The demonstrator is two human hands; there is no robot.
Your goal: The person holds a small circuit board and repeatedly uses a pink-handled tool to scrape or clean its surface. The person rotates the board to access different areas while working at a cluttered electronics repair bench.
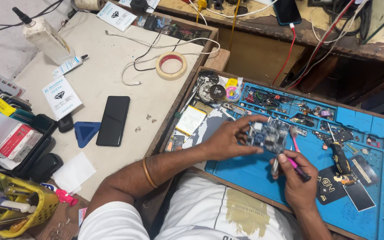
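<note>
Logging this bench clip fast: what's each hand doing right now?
Left hand: closed on a small blue circuit board.
Right hand: closed on a pink-handled tool, tip at the board.

On my desk (pixel 112 58), L to R: yellow basket (pixel 45 204), blue triangular pick (pixel 85 132), black phone (pixel 113 120) face-down, masking tape roll (pixel 171 65), blue repair mat (pixel 245 173) w/ black-handled screwdriver (pixel 341 158).

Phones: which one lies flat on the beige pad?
The black phone beside the blue triangular pick; the other phone sits at the top, on a red cable.
</note>
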